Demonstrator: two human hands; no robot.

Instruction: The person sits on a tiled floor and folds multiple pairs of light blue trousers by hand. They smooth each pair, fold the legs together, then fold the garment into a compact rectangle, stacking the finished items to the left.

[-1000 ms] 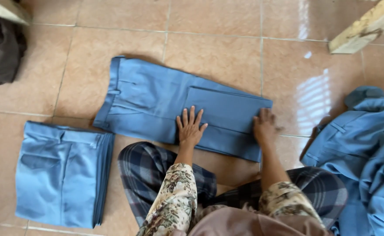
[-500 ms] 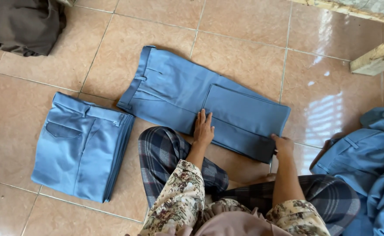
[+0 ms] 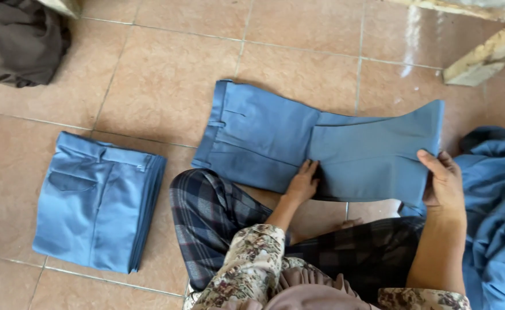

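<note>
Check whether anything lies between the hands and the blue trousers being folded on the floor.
Nothing visible does. The left hand presses flat on the blue trousers at the fold, and the right hand has its grip on the lifted leg end. The folded stack lies apart, off to the left.

The blue trousers [image 3: 275, 138] are smooth, matt woven cloth, like the folded blue stack [image 3: 94, 201] at left. The terracotta floor tiles [image 3: 166, 86] look glazed, faintly glossy. The pale plank [image 3: 488, 54] far right is rough wood.

Sunlit tan tiled floor [image 3: 166, 86]
</note>
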